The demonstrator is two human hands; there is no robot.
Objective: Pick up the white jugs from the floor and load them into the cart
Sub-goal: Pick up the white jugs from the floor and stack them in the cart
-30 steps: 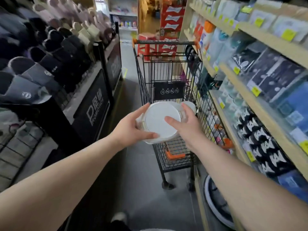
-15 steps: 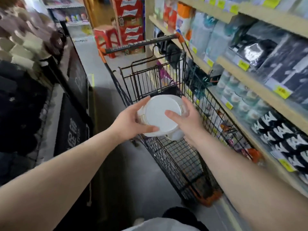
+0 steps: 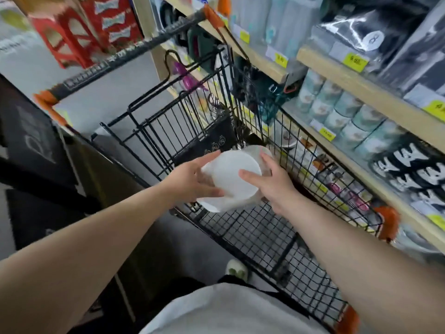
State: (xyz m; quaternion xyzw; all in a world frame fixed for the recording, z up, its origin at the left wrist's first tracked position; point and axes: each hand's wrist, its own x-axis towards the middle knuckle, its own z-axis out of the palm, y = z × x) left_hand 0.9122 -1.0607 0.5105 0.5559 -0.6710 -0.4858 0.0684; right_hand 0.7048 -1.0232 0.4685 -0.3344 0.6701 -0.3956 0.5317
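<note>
A white jug (image 3: 228, 174) with a round white lid facing me is held between both hands over the basket of the black wire cart (image 3: 252, 235). My left hand (image 3: 192, 179) grips its left side, thumb across the lid's lower edge. My right hand (image 3: 272, 182) grips its right side, thumb lying on the lid. The jug's translucent body points away from me toward the cart's far end. The cart's mesh floor beneath the jug looks bare.
Wooden shelves (image 3: 361, 92) packed with goods run close along the cart's right side. A black display stand (image 3: 36, 145) lines the left. Red boxes (image 3: 79, 27) stand ahead past the cart handle (image 3: 125, 54). My shoe (image 3: 237, 270) is on the grey floor beside the cart.
I have stepped closer to the cart and look down more steeply. Both hands have carried the jug forward and lower, from in front of the cart to over its basket.
</note>
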